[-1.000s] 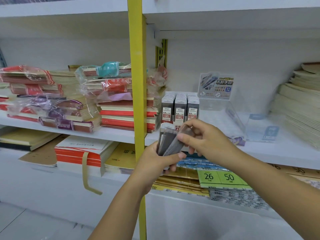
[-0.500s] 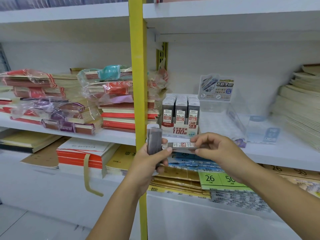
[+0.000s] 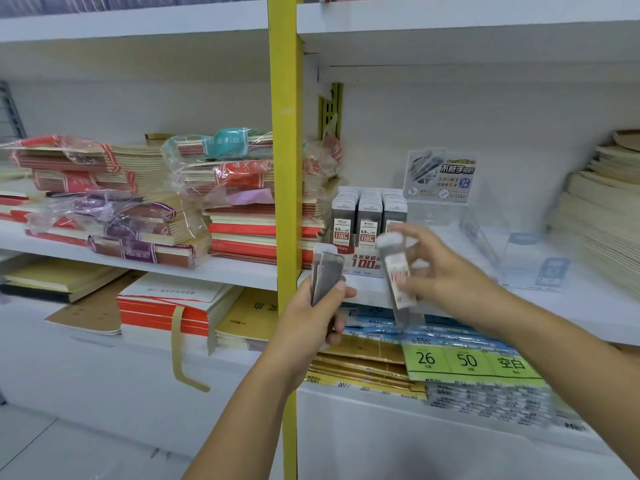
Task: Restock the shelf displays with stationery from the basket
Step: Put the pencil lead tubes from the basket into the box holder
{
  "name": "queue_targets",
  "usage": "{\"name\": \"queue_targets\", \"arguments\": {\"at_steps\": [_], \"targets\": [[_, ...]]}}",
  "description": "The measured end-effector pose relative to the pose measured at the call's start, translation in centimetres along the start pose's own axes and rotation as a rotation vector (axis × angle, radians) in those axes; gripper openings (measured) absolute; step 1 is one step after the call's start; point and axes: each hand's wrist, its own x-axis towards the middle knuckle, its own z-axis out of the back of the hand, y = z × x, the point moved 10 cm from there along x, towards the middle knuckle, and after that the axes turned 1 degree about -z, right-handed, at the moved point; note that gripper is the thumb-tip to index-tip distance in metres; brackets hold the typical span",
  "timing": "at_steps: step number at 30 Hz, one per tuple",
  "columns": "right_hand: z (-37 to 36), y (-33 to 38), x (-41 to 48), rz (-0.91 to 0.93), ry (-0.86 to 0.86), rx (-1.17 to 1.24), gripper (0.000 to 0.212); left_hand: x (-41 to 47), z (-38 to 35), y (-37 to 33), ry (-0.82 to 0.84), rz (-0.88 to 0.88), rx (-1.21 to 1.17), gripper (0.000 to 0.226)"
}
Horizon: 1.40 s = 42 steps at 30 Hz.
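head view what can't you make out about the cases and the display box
Head view:
- single case in the right hand: motion-blurred, label unreadable.
- gray cases in the left hand: count unclear, the hand covers their lower ends.
- display box: right column's label mostly hidden by the right hand.
- basket: out of frame.

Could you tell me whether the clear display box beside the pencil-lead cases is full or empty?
Empty: the clear display box is see-through throughout, with nothing visible inside.
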Motion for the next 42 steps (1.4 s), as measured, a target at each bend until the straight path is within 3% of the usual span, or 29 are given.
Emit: {"name": "queue_targets", "arguments": {"at_steps": [4, 8, 19, 24, 29, 32, 37, 42], "targets": [[6.1, 3.5, 1.6, 0.192, -0.325, 0.052, 0.062, 0.2, -0.3, 0.0, 0.003, 0.036, -0.078, 0.013], [9.0, 5.7, 2.8, 0.340, -0.478, -0.099, 0.048, 0.2, -0.5, -0.2, 0.026, 0.004, -0.009, 0.012], [6.3, 2.0, 6.1, 0.186, -0.328, -0.345, 0.039, 0.2, 0.5, -0.4, 0.004, -0.024, 0.001, 0.011], [6.4, 1.0, 6.2, 0.155, -0.411, -0.525, 0.023, 0.2, 0.7, -0.5, -0.001, -0.028, 0.009, 0.011], [6.7, 1.0, 4.4, 0.110, -0.495, -0.526, 0.031, 0.0, 0.2, -0.6, 0.011, -0.019, -0.010, 0.011], [5.8, 2.5, 1.7, 0.198, -0.540, -0.444, 0.023, -0.2, -0.4, -0.8, 0.043, -0.033, 0.011, 0.012], [-0.8, 0.2, 0.1, 0.050, -0.100, -0.021, 0.019, -0.5, -2.3, -0.7, 0.126, -0.045, 0.022, 0.014], [0.9, -1.2, -0.8, 0.047, -0.267, 0.090, 0.016, -0.9, -3.3, 0.4, 0.171, 0.010, 0.094, 0.022]]}}
